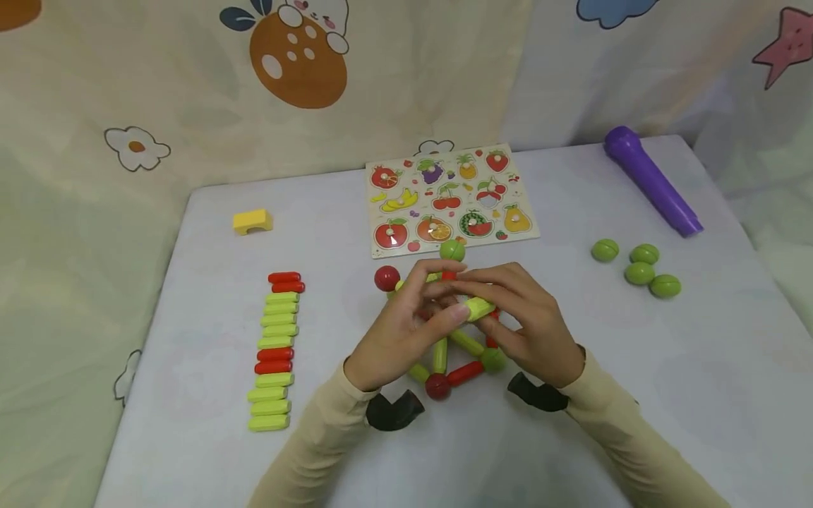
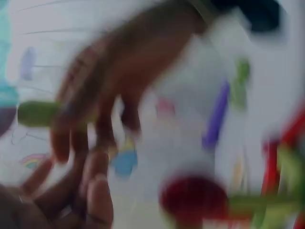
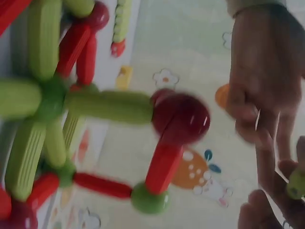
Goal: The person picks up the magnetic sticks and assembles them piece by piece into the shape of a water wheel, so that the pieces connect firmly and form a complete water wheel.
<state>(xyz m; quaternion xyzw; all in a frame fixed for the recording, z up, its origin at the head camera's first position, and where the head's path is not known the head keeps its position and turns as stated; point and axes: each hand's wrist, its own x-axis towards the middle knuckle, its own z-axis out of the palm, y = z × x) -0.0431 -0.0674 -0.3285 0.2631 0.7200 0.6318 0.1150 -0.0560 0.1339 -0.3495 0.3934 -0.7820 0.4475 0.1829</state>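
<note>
My right hand (image 1: pixel 532 330) grips a light-green faceted stick (image 1: pixel 479 309) above a frame of sticks and balls. My left hand (image 1: pixel 406 331) meets it from the other side, its thumb tip at the stick's near end and its fingertips close to the right fingers. In the blurred left wrist view, the green stick (image 2: pixel 35 114) juts out from the right fingers. Below both hands stands the frame, partly hidden in the head view: green and red sticks joined by balls, such as a red ball (image 1: pixel 438 386) and a green ball (image 1: pixel 493 360). The right wrist view shows its raised corner with a dark-red ball (image 3: pixel 181 118).
To the left, red and green sticks (image 1: pixel 273 379) lie in a column below a yellow arch block (image 1: pixel 253 221). A fruit puzzle board (image 1: pixel 406 212) lies behind the frame. Several green balls (image 1: pixel 639 273) and a purple microphone-shaped toy (image 1: pixel 654 182) are at right.
</note>
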